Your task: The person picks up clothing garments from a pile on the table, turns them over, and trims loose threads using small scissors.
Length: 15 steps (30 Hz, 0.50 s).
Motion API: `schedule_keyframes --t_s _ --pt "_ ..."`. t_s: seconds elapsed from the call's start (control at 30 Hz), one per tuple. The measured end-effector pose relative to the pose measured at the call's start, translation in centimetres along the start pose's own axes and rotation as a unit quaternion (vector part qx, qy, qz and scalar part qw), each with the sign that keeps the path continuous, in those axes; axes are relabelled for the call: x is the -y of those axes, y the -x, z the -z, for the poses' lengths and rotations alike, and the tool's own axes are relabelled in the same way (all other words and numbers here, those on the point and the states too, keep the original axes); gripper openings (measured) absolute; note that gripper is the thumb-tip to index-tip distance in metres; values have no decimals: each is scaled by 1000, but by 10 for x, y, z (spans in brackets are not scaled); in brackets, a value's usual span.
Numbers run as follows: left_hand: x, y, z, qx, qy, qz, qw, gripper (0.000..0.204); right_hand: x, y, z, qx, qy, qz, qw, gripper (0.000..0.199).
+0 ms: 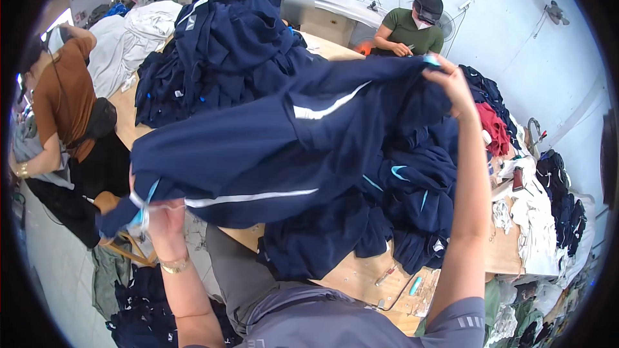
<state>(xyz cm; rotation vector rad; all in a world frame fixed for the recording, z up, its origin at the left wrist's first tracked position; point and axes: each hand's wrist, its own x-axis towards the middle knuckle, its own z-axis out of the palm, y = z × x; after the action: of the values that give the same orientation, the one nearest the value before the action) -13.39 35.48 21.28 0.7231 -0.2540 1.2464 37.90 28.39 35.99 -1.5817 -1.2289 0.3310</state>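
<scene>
A navy jacket-like garment [232, 154] with white stripes and light-blue trim is stretched out in the air between my two hands. My left hand [164, 219] grips its lower left end, beside a light-blue edge; some of those fingers are behind the cloth. Up at the right, my right hand [451, 84] is closed on the opposite end, where a bit of light blue shows. Beneath the garment, more navy clothes [322, 238] with light-blue edging lie heaped on the wooden table [354, 277]. The exact kind of garment is hard to make out.
A tall pile of navy garments [225, 45] stands at the far left of the table. White cloth [148, 32] lies behind it. A small screwdriver-like tool [385, 275] and a turquoise object [416, 285] rest near me. Co-workers are at left [71, 90] and far right [412, 26].
</scene>
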Motion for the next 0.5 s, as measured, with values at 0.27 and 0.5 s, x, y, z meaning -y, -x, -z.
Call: schedule_keyframes --t_s 0.27,0.5 --pt "18 14 91 -164 -25 104 981 28 -160 57 -17 60 223 -49 972 40" --pt "28 9 93 -231 63 75 968 31 -123 116 -80 -112 546 122 821 45"
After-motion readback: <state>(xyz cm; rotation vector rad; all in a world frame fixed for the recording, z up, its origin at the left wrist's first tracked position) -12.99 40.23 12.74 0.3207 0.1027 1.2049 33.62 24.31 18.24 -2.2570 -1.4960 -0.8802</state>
